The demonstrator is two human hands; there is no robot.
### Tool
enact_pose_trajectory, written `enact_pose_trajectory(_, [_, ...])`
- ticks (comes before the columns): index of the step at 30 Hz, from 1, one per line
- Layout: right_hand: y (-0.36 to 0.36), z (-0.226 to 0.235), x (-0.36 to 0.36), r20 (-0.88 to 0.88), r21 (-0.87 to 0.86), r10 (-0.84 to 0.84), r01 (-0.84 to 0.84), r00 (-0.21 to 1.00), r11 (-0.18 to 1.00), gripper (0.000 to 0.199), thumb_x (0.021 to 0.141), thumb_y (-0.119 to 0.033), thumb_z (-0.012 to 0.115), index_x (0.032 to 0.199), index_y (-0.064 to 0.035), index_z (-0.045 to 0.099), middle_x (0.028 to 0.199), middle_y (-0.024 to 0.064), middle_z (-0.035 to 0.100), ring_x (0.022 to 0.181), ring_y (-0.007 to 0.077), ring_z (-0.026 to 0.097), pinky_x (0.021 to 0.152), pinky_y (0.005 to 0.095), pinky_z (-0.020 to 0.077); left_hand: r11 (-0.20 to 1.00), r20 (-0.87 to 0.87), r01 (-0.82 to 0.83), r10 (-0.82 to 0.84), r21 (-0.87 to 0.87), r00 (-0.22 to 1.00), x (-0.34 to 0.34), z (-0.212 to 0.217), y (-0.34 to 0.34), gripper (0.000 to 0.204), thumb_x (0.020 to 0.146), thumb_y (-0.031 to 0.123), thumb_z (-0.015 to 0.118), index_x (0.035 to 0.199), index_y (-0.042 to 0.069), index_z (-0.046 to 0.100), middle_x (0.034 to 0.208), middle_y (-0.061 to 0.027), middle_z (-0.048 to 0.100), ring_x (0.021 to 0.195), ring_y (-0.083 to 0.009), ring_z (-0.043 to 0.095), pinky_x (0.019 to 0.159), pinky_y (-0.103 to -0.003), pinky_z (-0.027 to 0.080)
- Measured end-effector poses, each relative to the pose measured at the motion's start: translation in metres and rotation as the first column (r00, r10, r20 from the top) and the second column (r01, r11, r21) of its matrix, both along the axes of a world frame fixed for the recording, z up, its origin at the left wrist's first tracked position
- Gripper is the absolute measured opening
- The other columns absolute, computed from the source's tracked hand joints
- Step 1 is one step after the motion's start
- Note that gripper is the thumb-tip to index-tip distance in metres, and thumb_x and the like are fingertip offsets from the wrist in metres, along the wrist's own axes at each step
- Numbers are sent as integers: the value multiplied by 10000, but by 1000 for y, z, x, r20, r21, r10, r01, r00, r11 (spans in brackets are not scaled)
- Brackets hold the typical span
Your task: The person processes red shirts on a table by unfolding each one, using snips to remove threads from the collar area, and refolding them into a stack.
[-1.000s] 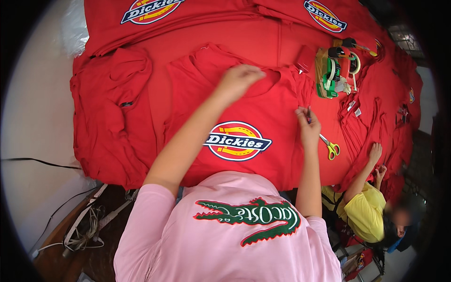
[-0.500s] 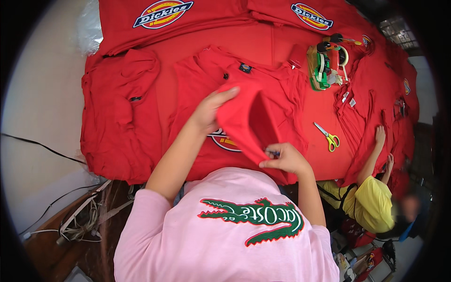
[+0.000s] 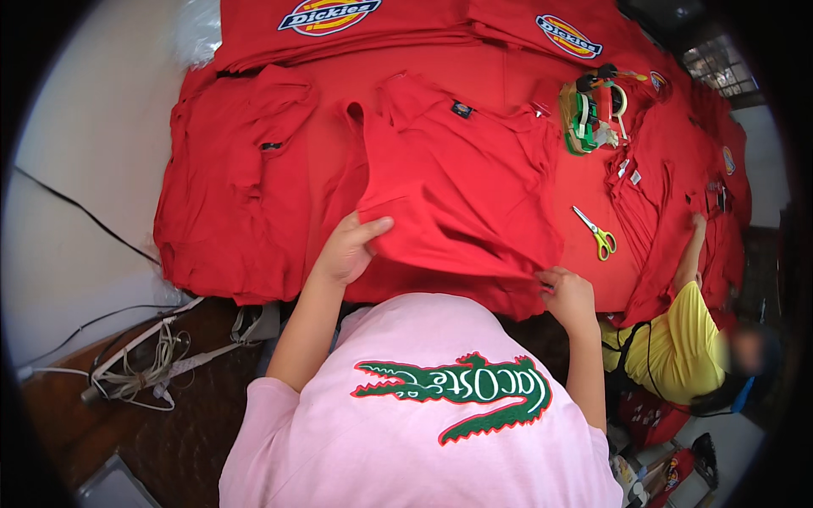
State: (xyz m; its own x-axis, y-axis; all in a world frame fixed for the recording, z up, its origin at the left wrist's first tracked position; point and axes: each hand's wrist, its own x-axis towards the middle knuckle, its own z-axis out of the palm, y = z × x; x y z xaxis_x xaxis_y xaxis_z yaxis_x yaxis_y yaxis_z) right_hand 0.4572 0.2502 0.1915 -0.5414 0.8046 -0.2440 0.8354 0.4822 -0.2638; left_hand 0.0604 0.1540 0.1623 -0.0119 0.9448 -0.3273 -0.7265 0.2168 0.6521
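My left grip (image 3: 345, 249) was clamped on the red shirt (image 3: 466, 186)'s near-left edge, my right grip (image 3: 568, 298) on its near-right corner. Shirt lay left of the scissors (image 3: 596, 231): far collar end spread, near end lifted, not flat.

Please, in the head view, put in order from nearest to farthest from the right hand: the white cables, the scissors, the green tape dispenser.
From the right hand:
1. Scissors, just above and slightly right of it.
2. Green tape dispenser, farther up, beyond the scissors.
3. White cables, far away at the lower left.
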Motion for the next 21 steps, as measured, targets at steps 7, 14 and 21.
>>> enact_pose_trajectory(7, [-3, 0, -56, -597, -228, -356, 274, 719, 934, 174, 910, -108, 731, 1052, -12, 759, 922, 90, 732, 835, 194, 676, 758, 311, 519, 983, -168, 164, -149, 80, 974, 30, 18, 17, 461, 966, 67, 672, 1414, 26, 571, 1357, -61, 656, 1253, -155, 613, 1086, -332, 470])
enact_pose_trajectory(14, [-6, 27, -162, -746, -581, -572, 85, 341, 809, 169, 956, -132, 746, 1023, 23, 739, 844, -53, 624, 721, 20, 485, 641, 199, 399, 964, -269, 238, -200, 115, 942, 42, 33, 21, 393, 1011, 219, 657, 1352, 27, 623, 1310, -60, 676, 1182, -147, 645, 1048, -318, 490])
enact_pose_trajectory(21, [-6, 18, -172, -763, -619, -632, 129, 134, 775, 100, 943, -122, 767, 919, -40, 714, 694, -106, 477, 615, -6, 379, 549, 194, 298, 967, -250, 252, -256, -45, 934, 28, 17, 25, 546, 1074, 506, 477, 1273, 35, 669, 1194, -38, 713, 1025, -101, 663, 890, -255, 517])
